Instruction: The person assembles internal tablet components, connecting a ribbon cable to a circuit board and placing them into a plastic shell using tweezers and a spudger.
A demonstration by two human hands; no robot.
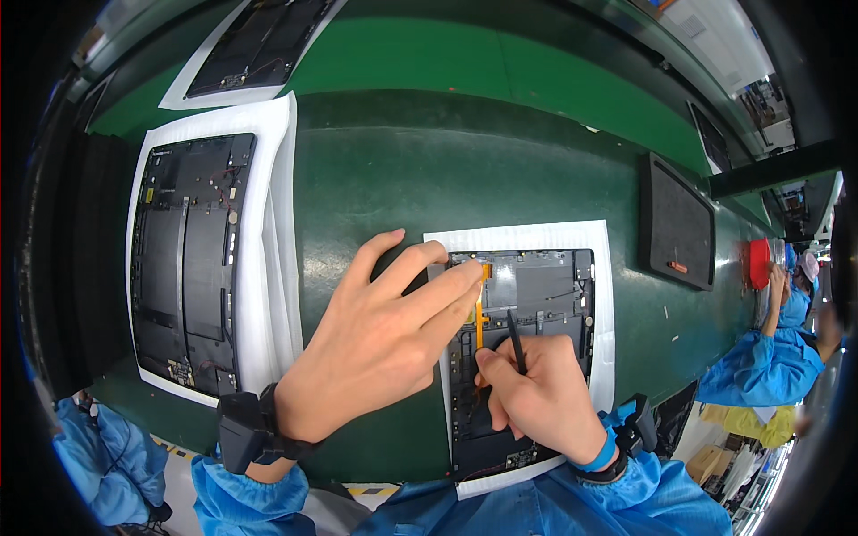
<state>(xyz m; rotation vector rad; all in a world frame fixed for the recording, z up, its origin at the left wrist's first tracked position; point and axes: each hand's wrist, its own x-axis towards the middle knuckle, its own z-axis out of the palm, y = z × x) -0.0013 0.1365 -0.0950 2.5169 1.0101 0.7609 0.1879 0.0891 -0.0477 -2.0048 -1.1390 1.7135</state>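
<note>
An opened tablet housing (554,286) lies on a white foam sheet (601,357) in front of me, its dark inner side facing up. An orange flat ribbon cable (480,326) runs along its left half. My left hand (384,330) reaches over the left edge with fingers stretched out, and its fingertips rest at the cable's upper end. A dark object (413,284) shows partly between its fingers; I cannot make out its kind. My right hand (550,389) is closed around a slim black stick-shaped tool (516,342), held like a pen over the housing, beside the cable.
Another opened tablet housing (201,259) lies on stacked white foam sheets (279,205) at the left; one more housing (259,45) is beyond it. A black tray (677,223) holding a small orange-brown piece stands at the right. Farther right are a red bin (758,263) and a co-worker's blue sleeve (769,357).
</note>
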